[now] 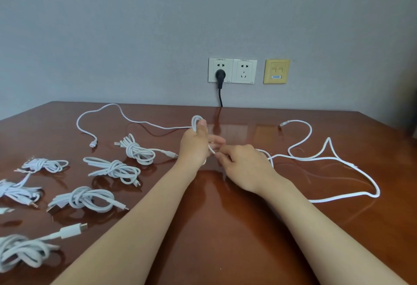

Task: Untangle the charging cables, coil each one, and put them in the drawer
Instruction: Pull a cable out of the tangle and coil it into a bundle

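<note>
My left hand [195,146] grips a small coil of a thin white cable [126,118], with a loop sticking up above my thumb. The rest of that cable trails left across the brown table [225,217] to a plug lying at the far left. My right hand [243,165] pinches a short stretch of the same cable just beside the left hand. A thicker white braided cable [338,159] lies loose in wide bends on the right side. Several knotted white cable bundles [112,168] lie on the left. No drawer is in view.
Two wall sockets [232,70] sit above the table's far edge, and a black plug [219,77] with its cord hangs from the left one. A yellow network plate [276,71] is to their right. The table's far edge meets the grey wall.
</note>
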`<state>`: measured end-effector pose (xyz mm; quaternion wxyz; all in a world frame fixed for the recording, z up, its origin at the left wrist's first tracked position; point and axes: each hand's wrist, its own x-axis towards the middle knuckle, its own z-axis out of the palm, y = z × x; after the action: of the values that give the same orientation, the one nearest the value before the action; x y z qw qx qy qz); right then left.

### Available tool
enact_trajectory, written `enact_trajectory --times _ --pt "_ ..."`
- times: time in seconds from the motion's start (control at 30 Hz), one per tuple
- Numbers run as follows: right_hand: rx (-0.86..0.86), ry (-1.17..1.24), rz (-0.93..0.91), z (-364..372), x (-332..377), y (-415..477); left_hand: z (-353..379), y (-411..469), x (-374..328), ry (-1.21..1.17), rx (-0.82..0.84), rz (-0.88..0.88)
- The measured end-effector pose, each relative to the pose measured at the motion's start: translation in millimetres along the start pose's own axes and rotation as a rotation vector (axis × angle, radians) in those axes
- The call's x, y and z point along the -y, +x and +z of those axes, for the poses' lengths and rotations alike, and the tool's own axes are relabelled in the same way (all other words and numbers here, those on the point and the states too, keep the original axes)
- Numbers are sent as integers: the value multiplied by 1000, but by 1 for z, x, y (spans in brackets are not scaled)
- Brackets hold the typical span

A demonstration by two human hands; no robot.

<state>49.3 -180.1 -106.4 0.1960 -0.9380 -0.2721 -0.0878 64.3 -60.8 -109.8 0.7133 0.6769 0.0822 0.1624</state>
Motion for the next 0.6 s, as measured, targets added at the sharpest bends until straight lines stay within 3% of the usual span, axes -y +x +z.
enact_trajectory --times 0.07,0.2,0.4,0.6 --pt "19 3 5 0 0 0 -3 1 -4 -297 -17 -115" --pt "47 25 12 -1 0 0 -11 4 -7 -527 -64 -205" --pt "-43 27 34 -12 -3 -1 -20 8 -10 -578 -41 -249" --pt "-137 88 -117 -15 -3 0 -18 3 -12 -472 13 -229"
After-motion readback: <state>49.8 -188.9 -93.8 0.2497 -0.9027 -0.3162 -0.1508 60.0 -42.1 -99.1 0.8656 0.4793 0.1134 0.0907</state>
